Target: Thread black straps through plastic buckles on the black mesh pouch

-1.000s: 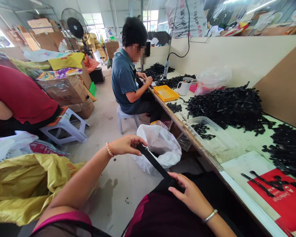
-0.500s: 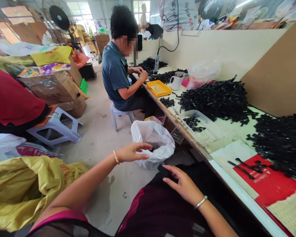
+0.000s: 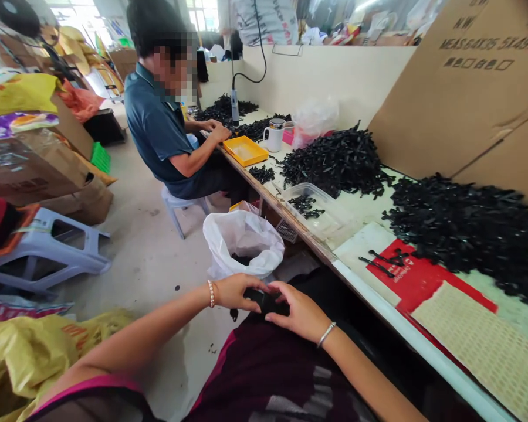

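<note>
Both my hands meet over my lap on a bundle of black straps (image 3: pixel 267 300). My left hand (image 3: pixel 235 292), with a bead bracelet at the wrist, has its fingers curled on the bundle's left end. My right hand (image 3: pixel 300 313), with a metal bangle, presses its fingers on the right end. The bundle rests on my dark skirt (image 3: pixel 268 375). Just beyond my hands a white plastic bag (image 3: pixel 242 243) stands open on the floor.
A long workbench (image 3: pixel 369 293) runs along my right with big heaps of black straps (image 3: pixel 466 228), a clear tub (image 3: pixel 321 214), a red sheet (image 3: pixel 418 278) and a yellow tray (image 3: pixel 245 151). A seated person in a blue shirt (image 3: pixel 158 129) works further along. A plastic stool (image 3: pixel 48 246) and a yellow sack (image 3: pixel 22 357) lie at left.
One second ago my hands held a strap stretched out between them. My left hand has since come in to my right, and both now close on the bundle on my lap. The view swung right.
</note>
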